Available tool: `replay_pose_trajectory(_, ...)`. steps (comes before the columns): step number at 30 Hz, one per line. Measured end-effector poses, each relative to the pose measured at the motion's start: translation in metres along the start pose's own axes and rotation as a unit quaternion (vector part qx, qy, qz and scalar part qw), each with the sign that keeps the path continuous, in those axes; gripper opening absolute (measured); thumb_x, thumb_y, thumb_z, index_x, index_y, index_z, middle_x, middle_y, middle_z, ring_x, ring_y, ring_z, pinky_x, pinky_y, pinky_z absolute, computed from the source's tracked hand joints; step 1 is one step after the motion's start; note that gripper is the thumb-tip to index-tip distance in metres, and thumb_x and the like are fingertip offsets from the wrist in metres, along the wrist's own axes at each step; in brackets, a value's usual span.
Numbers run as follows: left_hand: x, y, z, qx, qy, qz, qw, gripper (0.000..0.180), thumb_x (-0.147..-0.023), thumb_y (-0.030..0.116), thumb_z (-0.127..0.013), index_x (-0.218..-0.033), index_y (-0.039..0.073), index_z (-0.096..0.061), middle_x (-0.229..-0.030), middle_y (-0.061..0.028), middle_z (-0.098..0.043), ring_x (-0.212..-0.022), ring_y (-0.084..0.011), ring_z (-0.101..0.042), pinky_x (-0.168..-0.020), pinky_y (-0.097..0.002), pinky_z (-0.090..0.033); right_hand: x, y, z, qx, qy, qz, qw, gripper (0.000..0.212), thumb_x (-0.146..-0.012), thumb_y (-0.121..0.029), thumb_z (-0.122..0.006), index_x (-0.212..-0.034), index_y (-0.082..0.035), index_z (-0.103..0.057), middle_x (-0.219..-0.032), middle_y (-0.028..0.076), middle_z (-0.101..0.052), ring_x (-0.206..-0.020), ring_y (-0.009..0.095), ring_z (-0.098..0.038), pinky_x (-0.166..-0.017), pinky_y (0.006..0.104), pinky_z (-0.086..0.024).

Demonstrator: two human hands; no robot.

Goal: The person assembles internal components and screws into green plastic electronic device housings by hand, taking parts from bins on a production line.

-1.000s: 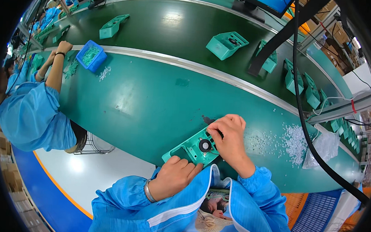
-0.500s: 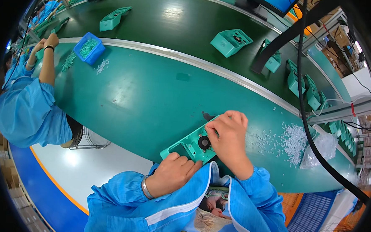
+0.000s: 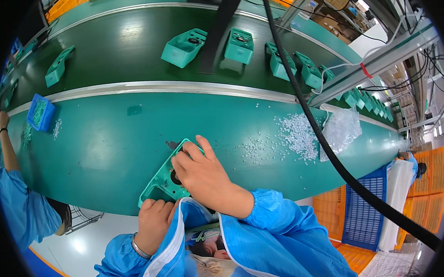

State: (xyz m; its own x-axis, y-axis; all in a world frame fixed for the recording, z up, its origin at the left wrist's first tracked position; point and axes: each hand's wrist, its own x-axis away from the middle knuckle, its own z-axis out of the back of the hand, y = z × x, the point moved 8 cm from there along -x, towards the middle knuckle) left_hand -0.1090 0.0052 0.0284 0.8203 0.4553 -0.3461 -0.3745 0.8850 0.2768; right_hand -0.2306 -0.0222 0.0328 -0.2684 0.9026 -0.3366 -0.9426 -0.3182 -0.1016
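A green plastic housing [image 3: 162, 182] lies aslant on the table in front of me, its open inner side up. In it sits a round black speaker [image 3: 175, 177], partly covered by my right hand. My left hand [image 3: 155, 223] is closed on the housing's near end, with its fingers bent over the rim. My right hand [image 3: 204, 180] lies over the far half, with fingers bent down into the housing and one finger raised. Whatever its fingertips may pinch is too small or hidden to make out.
Small whitish pieces [image 3: 298, 137] are scattered to the right, beside a clear plastic bag [image 3: 342, 129]. More green housings [image 3: 239, 46] stand on the dark belt [image 3: 131, 53] beyond the metal rail. A blue bin [image 3: 41, 113] and a co-worker's arm [image 3: 10, 150] are at left. A black cable [image 3: 327, 144] crosses the view.
The view has swung to the right, so the scene sits further left. Both hands stay at the housing. My right hand's fingers have shifted from its far edge inward, and one finger has lifted.
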Motion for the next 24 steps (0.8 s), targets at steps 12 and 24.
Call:
replay_pose_trajectory(12,0.001,0.001,0.0,-0.022,-0.009,-0.015,1.0,0.039,-0.076,0.01,-0.065,-0.114,0.005,-0.071,-0.074,-0.0012,-0.051,-0.071,-0.0176,-0.053,-0.068,-0.0352,-0.039,0.066,0.144,0.061,0.013,0.154,-0.15,0.977,0.012,-0.077,-0.011,-0.075,-0.089,-0.011,-0.075,-0.087,0.003,-0.067,-0.094,0.027,-0.06,-0.092,0.0451,-0.042)
replay_pose_trajectory(24,-0.004,0.001,0.004,0.001,-0.027,0.006,1.0,0.038,-0.078,0.011,-0.064,-0.115,0.005,-0.07,-0.075,-0.0019,-0.052,-0.072,-0.0184,-0.055,-0.069,-0.0358,-0.039,0.097,0.204,0.035,-0.046,0.105,-0.278,0.954,0.009,-0.078,-0.014,-0.081,-0.083,-0.009,-0.075,-0.081,0.003,-0.068,-0.092,0.026,-0.06,-0.092,0.041,-0.039)
